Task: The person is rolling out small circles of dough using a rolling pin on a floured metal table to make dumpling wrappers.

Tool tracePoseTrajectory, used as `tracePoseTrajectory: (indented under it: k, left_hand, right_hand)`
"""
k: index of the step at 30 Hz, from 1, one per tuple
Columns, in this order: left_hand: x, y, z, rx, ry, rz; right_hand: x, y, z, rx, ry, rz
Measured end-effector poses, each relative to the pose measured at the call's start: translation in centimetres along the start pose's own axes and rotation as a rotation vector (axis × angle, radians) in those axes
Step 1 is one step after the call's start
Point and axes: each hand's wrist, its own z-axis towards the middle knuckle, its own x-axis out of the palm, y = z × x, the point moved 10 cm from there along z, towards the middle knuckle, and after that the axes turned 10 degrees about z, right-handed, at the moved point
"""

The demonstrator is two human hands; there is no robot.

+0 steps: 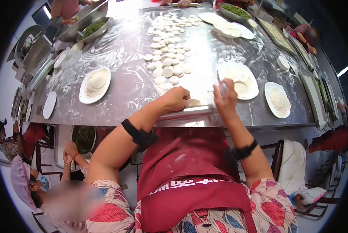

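My left hand (177,99) is closed at the front of the metal table, its fingertips at the edge of a thin dough round (194,103). Close by on the right is my right hand (225,97), raised a little, its fingers curled round a small greyish object too blurred to identify. A shiny metal strip or bar (187,112) lies just in front of the dough round. Beyond my hands, many small floured dough pieces (167,62) spread away in a long band. A white plate (251,86) of flat dough rounds is right of my right hand.
More plates of dough rounds stand at left (83,93) and right (273,110). Bowls of green filling (92,32) sit at the far side. Co-workers are around the table; one person's hands (69,153) are near a dark green bowl (83,139) at lower left.
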Motion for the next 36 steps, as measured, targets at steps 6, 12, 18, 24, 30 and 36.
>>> tracePoseTrajectory:
  k: [6,12,18,24,30,36]
  left_hand:
    - [0.0,-0.4,1.5,0.072,-0.061,0.122]
    - [1.2,0.4,-0.4,-0.038,0.058,-0.080]
    - [0.3,-0.5,1.9,0.011,-0.074,0.012]
    - [1.1,0.9,0.4,-0.032,-0.015,-0.090]
    - [0.2,-0.5,0.9,-0.008,-0.086,0.052]
    - [0.6,-1.0,0.9,0.056,-0.011,0.195]
  right_hand:
    - [0.9,-1.4,0.7,0.078,0.054,0.013]
    - [-1.5,0.6,-2.6,0.012,0.020,0.088]
    - [1.6,-0.4,2.1,0.046,0.031,-0.003]
    - [-2.1,-0.4,-4.3,0.166,0.057,0.118]
    - [0.6,0.2,0.9,-0.016,0.002,-0.056]
    - [-1.9,0.0,-3.6,0.098,0.029,0.048]
